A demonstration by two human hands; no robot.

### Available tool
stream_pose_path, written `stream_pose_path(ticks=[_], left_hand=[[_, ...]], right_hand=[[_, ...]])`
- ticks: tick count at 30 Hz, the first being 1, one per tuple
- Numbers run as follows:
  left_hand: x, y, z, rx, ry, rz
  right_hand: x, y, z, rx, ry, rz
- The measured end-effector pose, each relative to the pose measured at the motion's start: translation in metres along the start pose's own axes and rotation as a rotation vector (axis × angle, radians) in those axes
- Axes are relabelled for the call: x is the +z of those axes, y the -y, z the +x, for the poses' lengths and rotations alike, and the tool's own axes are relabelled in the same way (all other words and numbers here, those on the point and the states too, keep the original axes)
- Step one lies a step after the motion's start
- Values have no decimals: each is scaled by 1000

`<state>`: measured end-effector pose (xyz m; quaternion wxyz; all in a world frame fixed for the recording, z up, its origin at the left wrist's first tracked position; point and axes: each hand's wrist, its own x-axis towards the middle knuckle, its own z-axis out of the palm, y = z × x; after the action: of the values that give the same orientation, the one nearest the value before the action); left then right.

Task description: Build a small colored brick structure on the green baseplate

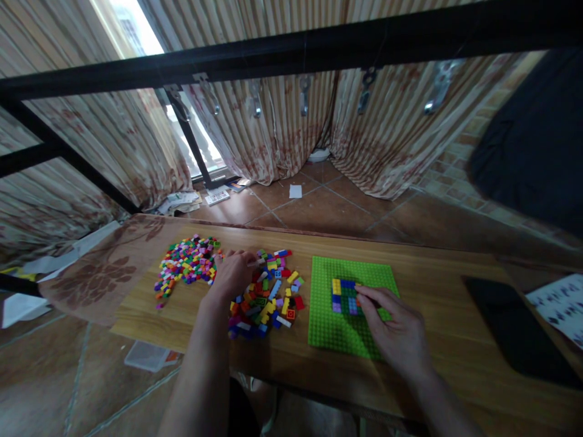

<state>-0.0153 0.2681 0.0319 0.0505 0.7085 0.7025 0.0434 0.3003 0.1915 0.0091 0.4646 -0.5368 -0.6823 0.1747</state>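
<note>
A green baseplate (pixel 321 303) lies on the wooden table, with a small block of yellow, blue, green and purple bricks (pixel 344 296) built on its middle. My right hand (pixel 394 325) is over the plate's right part, thumb and fingertips pinched together at the right edge of these bricks; whatever sits between the tips is too small to name. My left hand (pixel 233 273) rests among the loose bricks, between a pile of small ones (pixel 189 261) and a pile of larger ones (pixel 268 297). Its fingers are bent, and their tips are partly hidden.
A black flat object (pixel 519 328) lies on the table's right side, beside a printed sheet (pixel 560 306). A brown patterned cloth (pixel 113 267) covers the left end. Above the far edge runs a black metal bar (pixel 282 54) with hanging clips. A clear plastic box (pixel 148 356) is on the floor.
</note>
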Motion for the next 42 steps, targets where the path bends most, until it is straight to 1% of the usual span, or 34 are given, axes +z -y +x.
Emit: stream_pose_path(ticks=[3, 7, 14, 17, 19, 21, 22, 24, 25, 26, 28, 29, 31, 33, 35, 37, 40, 42], left_hand=[[-2, 0, -1, -17, -6, 5], [-2, -1, 0, -10, 22, 0], [1, -3, 1, -43, -6, -17], [-3, -2, 0, -52, -28, -41], [-10, -2, -1, -51, -59, -76], [-19, -3, -4, -22, -102, -191], [-23, -6, -6, 6, -129, -288], [-29, -17, -12, 74, -168, -548], [-29, -27, -17, 101, -170, -699], [-29, -38, -21, 126, -138, -867], [-22, -67, -33, 129, 0, -1278], [-18, -83, -38, 105, 101, -1478], [-8, -113, -47, 42, 311, -1800], [1, -137, -53, -41, 481, -2017], [8, -151, -55, -112, 606, -2123], [12, -157, -55, -159, 677, -2163], [15, -158, -55, -188, 705, -2158], [15, -160, -55, -187, 711, -2139]], right_hand=[[0, 0, 1, -11, -5, 0], [0, 1, 1, -30, -4, -3], [0, 1, 1, -27, -3, 1], [0, 1, 1, -21, -6, 6], [-1, 1, 2, -22, -7, 13], [-1, 0, 2, -24, -18, 22], [-1, 0, 2, -22, -23, 25], [-1, -1, 2, -14, -40, 36], [-1, -1, 2, -10, -51, 44], [-1, 0, 2, -5, -59, 55], [-3, 3, 3, 3, -61, 89], [-4, 6, 3, 10, -47, 108], [-8, 12, 4, 28, 9, 140], [-12, 19, 4, 33, 95, 161], [-15, 22, 3, 24, 175, 164], [-17, 23, 1, 30, 214, 139], [-18, 20, -1, 75, 201, 77], [-20, 18, -1, 80, 194, 45]])
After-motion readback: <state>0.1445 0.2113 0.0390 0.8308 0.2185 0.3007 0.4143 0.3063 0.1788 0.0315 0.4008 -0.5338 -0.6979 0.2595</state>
